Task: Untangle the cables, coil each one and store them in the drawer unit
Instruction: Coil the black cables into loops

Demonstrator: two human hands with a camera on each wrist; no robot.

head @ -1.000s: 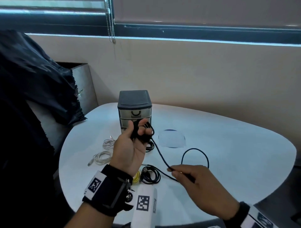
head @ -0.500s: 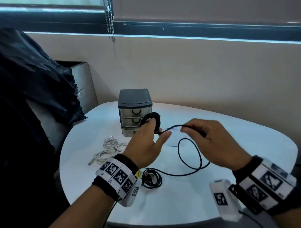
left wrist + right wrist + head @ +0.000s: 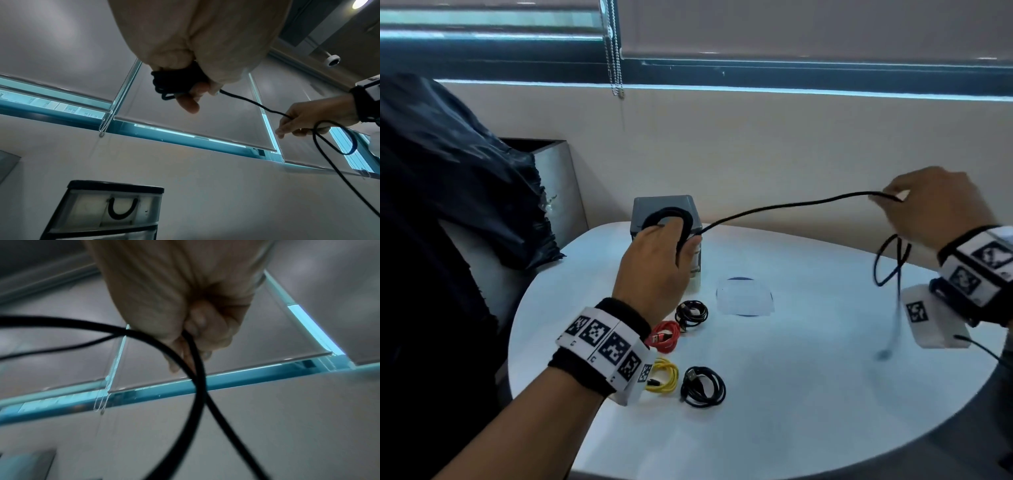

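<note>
My left hand (image 3: 657, 253) grips a small coil of black cable (image 3: 671, 214) raised in front of the grey drawer unit (image 3: 664, 205). From the coil the black cable (image 3: 791, 205) stretches right to my right hand (image 3: 928, 205), which pinches it high above the table. Below that hand the cable loops (image 3: 887, 260) and its free end hangs down, blurred. The left wrist view shows the coil (image 3: 174, 81) in my curled fingers and the drawer unit (image 3: 107, 211) below, its drawers closed. In the right wrist view my fingers (image 3: 195, 331) pinch the cable (image 3: 197, 386).
Coiled cables lie on the white round table (image 3: 808, 394): two black ones (image 3: 691, 313) (image 3: 703, 385), a red one (image 3: 664, 337) and a yellow one (image 3: 662, 377). A round marking (image 3: 744, 296) sits mid-table. A dark cloth (image 3: 448, 188) hangs at the left.
My right hand has swung up and far to the right, pulling the cable taut from the coil. The left hand keeps the coil, now higher in front of the drawer unit.
</note>
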